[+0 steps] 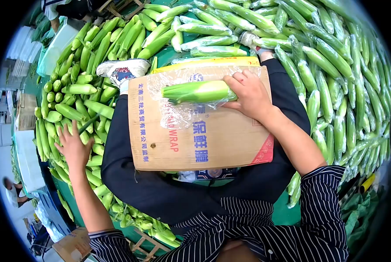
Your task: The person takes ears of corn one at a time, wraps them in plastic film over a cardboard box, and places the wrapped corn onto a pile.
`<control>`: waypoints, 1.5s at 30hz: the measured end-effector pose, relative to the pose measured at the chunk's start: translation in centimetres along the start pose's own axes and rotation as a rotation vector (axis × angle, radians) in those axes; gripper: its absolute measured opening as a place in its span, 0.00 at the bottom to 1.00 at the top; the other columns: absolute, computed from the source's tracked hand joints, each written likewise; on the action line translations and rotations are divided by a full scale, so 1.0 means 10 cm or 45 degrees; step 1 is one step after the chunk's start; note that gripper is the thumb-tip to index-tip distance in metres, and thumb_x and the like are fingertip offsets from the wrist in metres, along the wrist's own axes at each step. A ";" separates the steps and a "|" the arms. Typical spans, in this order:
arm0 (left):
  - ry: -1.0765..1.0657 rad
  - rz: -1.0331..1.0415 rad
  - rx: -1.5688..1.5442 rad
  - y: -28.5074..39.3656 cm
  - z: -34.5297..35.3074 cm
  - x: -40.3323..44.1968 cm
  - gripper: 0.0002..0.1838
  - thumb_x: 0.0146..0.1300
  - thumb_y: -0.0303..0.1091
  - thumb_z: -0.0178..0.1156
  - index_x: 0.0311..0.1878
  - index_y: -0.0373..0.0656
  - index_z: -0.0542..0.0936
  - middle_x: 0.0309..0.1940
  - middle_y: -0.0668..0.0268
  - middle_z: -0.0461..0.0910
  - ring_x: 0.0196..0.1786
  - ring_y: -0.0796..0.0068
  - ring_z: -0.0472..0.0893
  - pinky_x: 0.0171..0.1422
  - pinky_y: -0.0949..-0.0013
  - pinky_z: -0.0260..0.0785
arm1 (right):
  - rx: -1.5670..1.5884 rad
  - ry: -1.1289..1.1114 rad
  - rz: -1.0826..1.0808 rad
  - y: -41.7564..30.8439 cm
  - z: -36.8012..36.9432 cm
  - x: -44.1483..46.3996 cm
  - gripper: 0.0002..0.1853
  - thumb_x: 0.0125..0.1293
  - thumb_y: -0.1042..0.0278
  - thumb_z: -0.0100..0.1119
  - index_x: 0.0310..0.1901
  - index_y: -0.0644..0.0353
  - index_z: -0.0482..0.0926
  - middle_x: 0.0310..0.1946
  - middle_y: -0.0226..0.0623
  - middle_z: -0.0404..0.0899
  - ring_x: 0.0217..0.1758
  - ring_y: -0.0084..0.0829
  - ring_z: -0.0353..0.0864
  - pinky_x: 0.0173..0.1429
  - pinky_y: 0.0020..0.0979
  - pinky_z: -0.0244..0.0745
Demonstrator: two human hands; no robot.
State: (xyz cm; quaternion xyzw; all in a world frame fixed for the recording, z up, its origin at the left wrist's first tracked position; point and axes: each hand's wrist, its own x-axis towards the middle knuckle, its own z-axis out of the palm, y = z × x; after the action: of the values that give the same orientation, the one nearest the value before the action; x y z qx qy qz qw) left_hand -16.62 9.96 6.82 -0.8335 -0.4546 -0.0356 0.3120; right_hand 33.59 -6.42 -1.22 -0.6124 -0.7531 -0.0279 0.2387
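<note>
An ear of corn (195, 92) in its green husk lies across a sheet of clear plastic wrap (160, 107) on a cardboard box (169, 153). My right hand (248, 94) grips the ear's right end, with some film around that end. The box rests across my lap and has Chinese print and the word WRAP on it. Off to the left, my left hand (75, 146) is open with fingers spread, above a pile of unwrapped corn (95, 109); nothing shows in it.
Film-wrapped corn (326, 87) is heaped along the right and far side. A yellow box edge (204, 63) shows behind the cardboard. White shoes (123, 70) lie beyond my knees. White foam boxes (29, 153) stand at the left, with another person (14, 192) farther off.
</note>
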 end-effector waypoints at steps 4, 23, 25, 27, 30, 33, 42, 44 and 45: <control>-0.250 0.095 -1.098 1.12 -0.51 0.01 0.38 0.49 0.43 0.84 0.66 0.50 0.83 0.38 0.62 0.84 0.43 0.55 0.82 0.51 0.53 0.71 | 0.033 -0.023 -0.015 -0.01 -0.01 0.04 0.44 0.46 0.52 0.85 0.67 0.51 0.80 0.39 0.37 0.76 0.44 0.45 0.76 0.51 0.46 0.74; -0.032 0.272 -0.983 2.79 -0.56 0.79 0.22 0.72 0.45 0.64 0.65 0.48 0.84 0.66 0.60 0.82 0.73 0.52 0.76 0.82 0.47 0.59 | 0.027 -0.199 0.053 -0.71 -0.42 -0.14 0.43 0.60 0.42 0.77 0.70 0.61 0.74 0.62 0.51 0.78 0.63 0.52 0.80 0.66 0.47 0.76; 0.163 0.180 -0.677 2.82 -0.37 1.56 0.22 0.73 0.46 0.63 0.65 0.49 0.84 0.64 0.59 0.83 0.71 0.55 0.78 0.80 0.50 0.62 | 0.078 -0.217 0.065 -0.53 -0.34 0.09 0.45 0.58 0.46 0.80 0.71 0.63 0.72 0.67 0.55 0.74 0.69 0.55 0.76 0.72 0.47 0.73; 0.081 0.086 -0.968 2.84 -0.39 2.02 0.21 0.71 0.41 0.64 0.65 0.48 0.84 0.64 0.56 0.84 0.71 0.57 0.79 0.80 0.50 0.62 | 0.053 -0.254 0.194 -0.29 -0.10 0.36 0.46 0.53 0.50 0.83 0.68 0.67 0.72 0.68 0.55 0.74 0.69 0.56 0.77 0.72 0.48 0.74; -0.359 0.066 -1.729 2.87 -0.51 1.64 0.22 0.64 0.30 0.62 0.63 0.43 0.82 0.61 0.56 0.85 0.65 0.48 0.81 0.72 0.37 0.67 | 0.070 -0.089 0.188 0.14 0.19 0.54 0.34 0.53 0.56 0.81 0.54 0.67 0.74 0.51 0.55 0.79 0.55 0.55 0.82 0.55 0.50 0.81; 0.364 0.576 -0.936 2.72 -0.61 1.16 0.29 0.57 0.29 0.67 0.65 0.44 0.81 0.58 0.54 0.86 0.56 0.51 0.87 0.62 0.39 0.76 | 0.514 -0.316 0.276 0.05 0.08 0.54 0.31 0.54 0.48 0.73 0.49 0.69 0.83 0.47 0.60 0.86 0.52 0.61 0.86 0.58 0.52 0.82; -0.815 0.518 -1.238 2.57 -1.26 0.99 0.24 0.57 0.40 0.73 0.57 0.46 0.83 0.43 0.51 0.89 0.47 0.47 0.88 0.52 0.48 0.80 | 0.334 -0.859 0.070 0.05 -0.46 0.88 0.35 0.81 0.33 0.45 0.79 0.47 0.70 0.82 0.42 0.63 0.86 0.50 0.56 0.84 0.58 0.55; -1.027 0.720 -1.100 2.65 -1.31 0.86 0.26 0.57 0.44 0.72 0.59 0.46 0.82 0.43 0.50 0.89 0.48 0.46 0.88 0.53 0.47 0.80 | 0.145 -0.792 0.001 0.07 0.06 0.65 0.39 0.80 0.29 0.42 0.85 0.39 0.60 0.89 0.35 0.49 0.92 0.48 0.40 0.87 0.67 0.39; -0.971 0.833 -1.030 2.71 -1.26 0.66 0.27 0.59 0.46 0.72 0.60 0.46 0.82 0.46 0.48 0.89 0.50 0.45 0.88 0.54 0.46 0.80 | 0.077 -0.806 -0.017 0.03 0.12 0.60 0.41 0.80 0.28 0.42 0.87 0.37 0.55 0.90 0.33 0.45 0.93 0.47 0.35 0.88 0.70 0.33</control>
State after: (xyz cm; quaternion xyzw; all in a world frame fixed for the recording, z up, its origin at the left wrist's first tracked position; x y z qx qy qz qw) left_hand 11.21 -2.77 5.98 -0.9350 -0.2064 0.1914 -0.2157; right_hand 32.65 -0.52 -0.02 -0.5783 -0.7945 0.1850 0.0104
